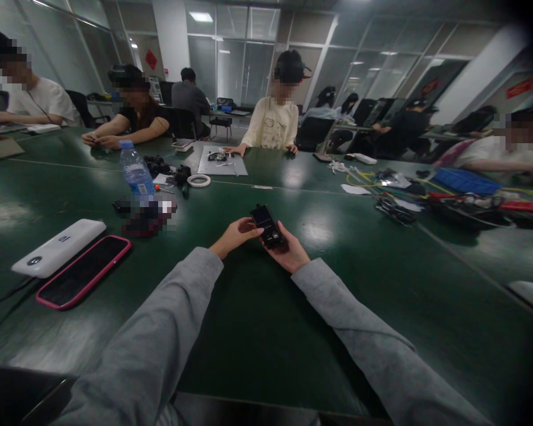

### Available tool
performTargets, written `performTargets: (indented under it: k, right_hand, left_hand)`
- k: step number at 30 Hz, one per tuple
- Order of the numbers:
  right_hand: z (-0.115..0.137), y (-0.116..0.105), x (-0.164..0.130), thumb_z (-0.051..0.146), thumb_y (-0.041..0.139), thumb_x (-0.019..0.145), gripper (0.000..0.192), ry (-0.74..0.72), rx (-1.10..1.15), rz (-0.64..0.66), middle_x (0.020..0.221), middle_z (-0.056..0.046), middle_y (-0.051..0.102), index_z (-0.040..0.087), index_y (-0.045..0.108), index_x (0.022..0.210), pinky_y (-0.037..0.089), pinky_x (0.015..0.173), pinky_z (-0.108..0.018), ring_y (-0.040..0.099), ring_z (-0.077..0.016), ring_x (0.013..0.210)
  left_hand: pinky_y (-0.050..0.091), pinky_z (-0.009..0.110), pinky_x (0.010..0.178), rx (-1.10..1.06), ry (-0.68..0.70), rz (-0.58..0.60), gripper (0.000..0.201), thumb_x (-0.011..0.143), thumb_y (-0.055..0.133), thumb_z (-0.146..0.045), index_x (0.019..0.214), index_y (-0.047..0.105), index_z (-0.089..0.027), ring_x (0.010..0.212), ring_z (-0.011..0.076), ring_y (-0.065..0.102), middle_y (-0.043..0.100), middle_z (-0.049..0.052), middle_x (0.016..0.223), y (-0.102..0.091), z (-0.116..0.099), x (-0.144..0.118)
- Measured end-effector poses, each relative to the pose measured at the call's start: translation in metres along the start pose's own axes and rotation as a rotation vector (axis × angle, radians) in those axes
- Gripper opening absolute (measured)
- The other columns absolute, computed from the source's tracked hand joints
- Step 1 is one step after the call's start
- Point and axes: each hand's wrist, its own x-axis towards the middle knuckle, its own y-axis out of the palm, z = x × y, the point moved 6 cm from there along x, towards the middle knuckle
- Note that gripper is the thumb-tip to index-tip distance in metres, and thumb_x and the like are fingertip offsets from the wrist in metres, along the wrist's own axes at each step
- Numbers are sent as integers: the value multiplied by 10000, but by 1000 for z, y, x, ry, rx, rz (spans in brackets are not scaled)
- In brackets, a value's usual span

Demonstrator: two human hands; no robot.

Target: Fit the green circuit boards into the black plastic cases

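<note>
A small black handheld device (267, 225) with a little screen at its far end lies in the palm of my right hand (288, 251), a little above the dark green table (257, 319). My left hand (234, 235) reaches in from the left and its fingertips touch the device's left edge near the screen. Both arms wear grey sleeves.
A pink-cased phone (83, 270) and a white power bank (58, 247) lie at the left. A water bottle (135, 171), a tape ring (198, 180) and small parts sit farther out. Cables and a blue tray (464, 180) are at the right. Several people sit around the table.
</note>
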Motion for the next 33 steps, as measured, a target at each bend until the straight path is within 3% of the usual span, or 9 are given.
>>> performTargets:
  k: [7,24,33]
  right_hand:
    - [-1,1,1,374,612,810,201,8,-13,43,865,-38,656,198,630,906,555,687,-280,618,-150,787]
    - [-1,0,0,361,612,811,207,8,-35,66,876,-30,660,193,632,930,547,692,-268,620,-138,780]
    - [-1,1,-1,387,636,787,221,-5,-63,71,860,-26,660,215,634,926,548,688,-292,614,-152,783]
  left_hand:
    - [340,393,1024,-43,-20,48,554,656,745,-328,1128,560,-103,1121,213,542,569,150,1228,3,-6,-5]
    - [330,401,1011,-29,43,152,599,703,707,-345,1235,491,-177,1135,211,511,553,101,1235,5,-11,-7]
    - [343,406,1000,-54,6,111,559,646,750,-327,1143,550,-166,1094,201,541,594,95,1170,2,-10,-6]
